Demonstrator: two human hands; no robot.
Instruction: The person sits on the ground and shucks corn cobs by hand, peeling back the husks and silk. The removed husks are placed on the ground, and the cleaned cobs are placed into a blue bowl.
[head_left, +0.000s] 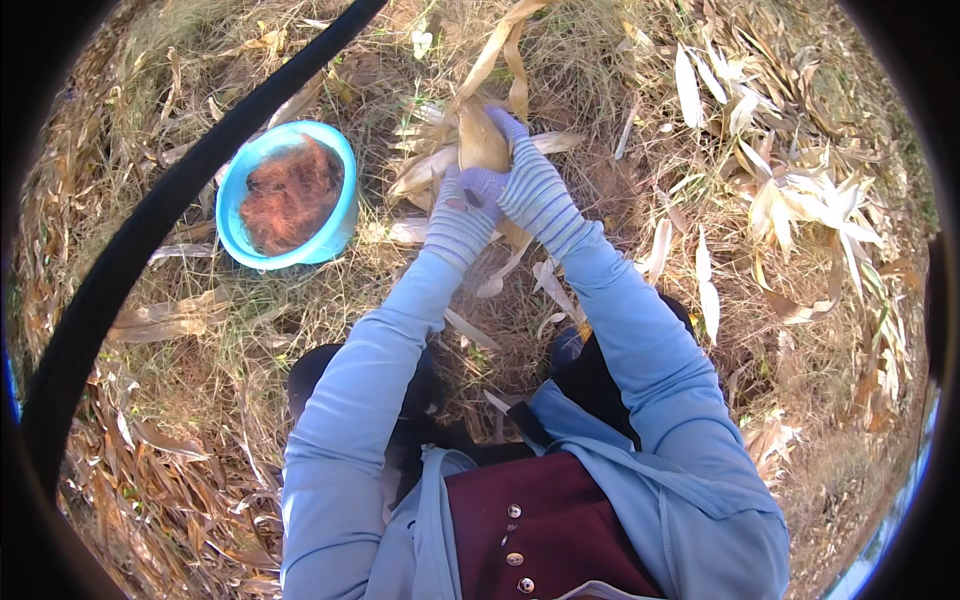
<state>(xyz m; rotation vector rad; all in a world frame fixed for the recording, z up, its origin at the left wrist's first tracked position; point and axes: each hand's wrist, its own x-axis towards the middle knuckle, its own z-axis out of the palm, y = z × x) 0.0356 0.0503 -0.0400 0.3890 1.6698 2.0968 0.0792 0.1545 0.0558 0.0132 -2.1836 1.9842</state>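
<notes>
Both hands wear striped knitted gloves and meet at an ear of corn in its dry husk (482, 142), held in front of me. My left hand (466, 214) grips its lower end from below. Around its right side and base wraps my right hand (523, 176), thumb near the left hand's fingers. A small dark object (472, 198) shows between the hands; what it is cannot be told. Long dry leaves (491, 56) rise from the ear's far end. Loose husks (424, 176) lie just left of the ear.
A light blue plastic basin (345, 217) holding reddish-brown corn silk (289, 196) stands on the dry grass at left. Peeled husks (780, 195) are scattered at right, and dry corn stalks and leaves (180, 510) lie at lower left. A black strap (165, 195) crosses the view at left.
</notes>
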